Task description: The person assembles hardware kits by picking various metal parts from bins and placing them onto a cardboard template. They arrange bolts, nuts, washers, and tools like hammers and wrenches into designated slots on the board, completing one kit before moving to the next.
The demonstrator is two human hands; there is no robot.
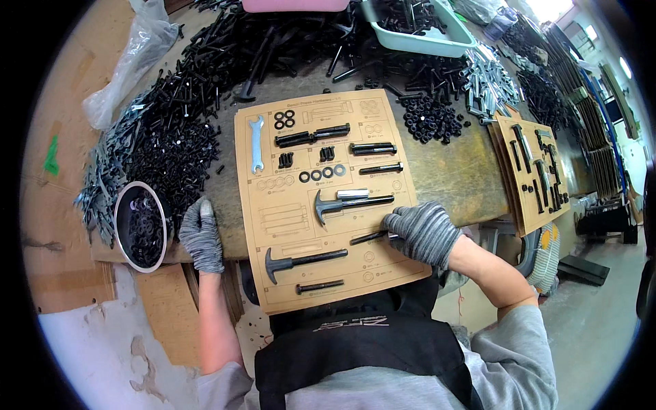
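A cardboard sheet (273, 225) printed with part outlines lies before me, overhanging the table's front edge. My right hand (424, 232), in a grey striped knit glove, is closed at its right side over the end of a black bolt (367, 238). My left hand (202, 239), gloved alike, rests with fingers curled at the table edge beside the sheet; what it holds, if anything, is hidden. On the sheet lie a silver open-end wrench (257, 143), two black T-shaped parts (355, 202), a silver sleeve (352, 194), washers (321, 174), and several black bolts (372, 148).
Left of my left hand stands a white-rimmed bowl (164, 236) of small black parts. Heaps of black screws (171, 154), black nuts (430, 117) and silver bolts (488, 78) surround the sheet. A mint tray (424, 42) sits behind; another loaded cardboard sheet (526, 195) is at right.
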